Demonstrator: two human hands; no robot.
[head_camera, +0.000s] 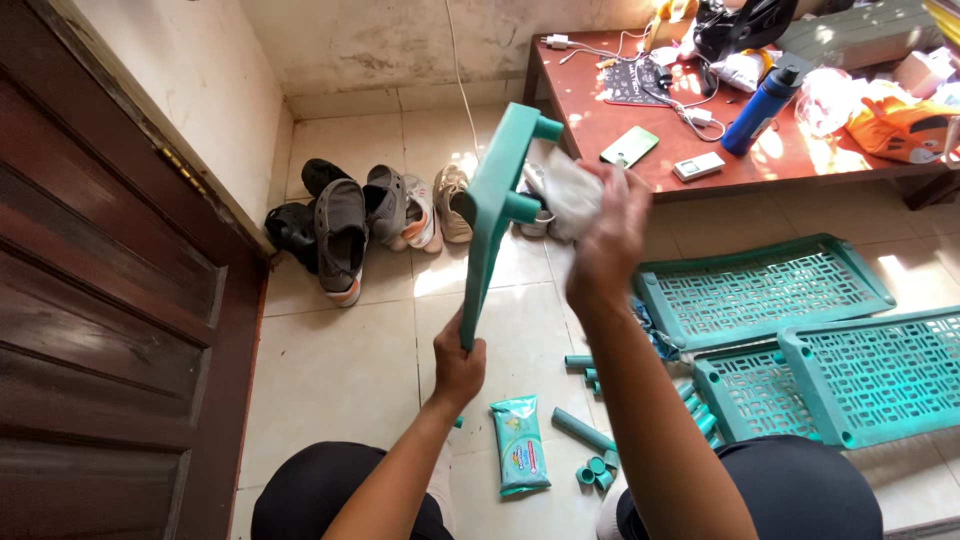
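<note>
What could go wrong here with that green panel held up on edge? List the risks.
1. The left hand grips only the bottom corner of the green shelf panel while the right hand presses a white cloth against it; the panel might twist loose.
2. Short green tubes and a wipes packet lie on the tiled floor near the knees; they might roll or be knelt on.

Bright daylight enters from the upper right, beyond the raised right hand (608, 225), which is motion-blurred. Glare washes the red table (640, 165); the wooden door (100, 330) sits dim, edges bowed.
</note>
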